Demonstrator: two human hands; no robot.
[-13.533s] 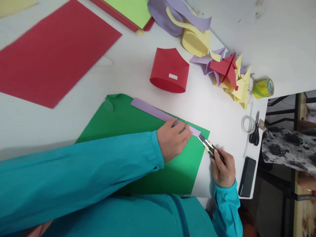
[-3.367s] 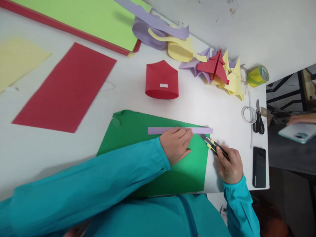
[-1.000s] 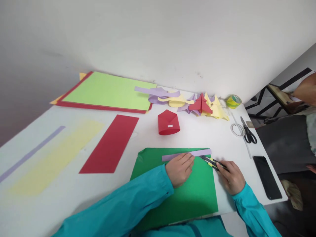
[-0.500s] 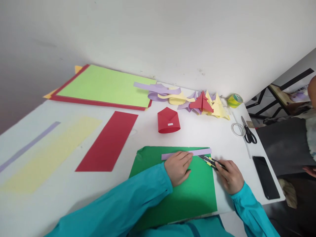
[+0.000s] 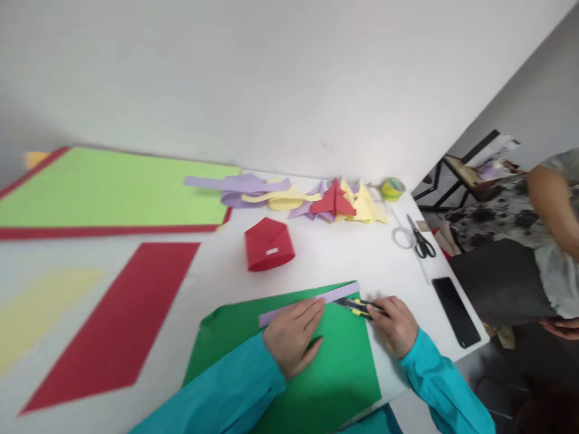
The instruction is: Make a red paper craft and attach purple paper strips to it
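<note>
My left hand [image 5: 294, 337] lies flat with fingers stretched, pressing a narrow purple paper strip [image 5: 337, 293] onto a green sheet [image 5: 335, 355]. The strip runs along the sheet's far edge, its middle partly under my fingers. My right hand [image 5: 394, 325] is closed around a black and yellow utility knife [image 5: 355, 305]. The knife points left, its dark blade tip near the strip's lower edge; whether it touches the paper I cannot tell. Beyond the sheet stands a red folded paper piece [image 5: 270, 244] with a small white label.
Left are a red paper piece [image 5: 117, 313], a pale yellow piece [image 5: 45, 307] and a light green sheet [image 5: 126, 187]. Folded paper shapes [image 5: 335, 202] line the wall. Tape [image 5: 392, 189], scissors [image 5: 421, 241] and a phone [image 5: 456, 312] lie right. A person [image 5: 511, 253] is beyond the table.
The view has swung right, so the table's things appear further left. The knife tip has come closer to my left fingertips along the strip. Both hands keep their holds.
</note>
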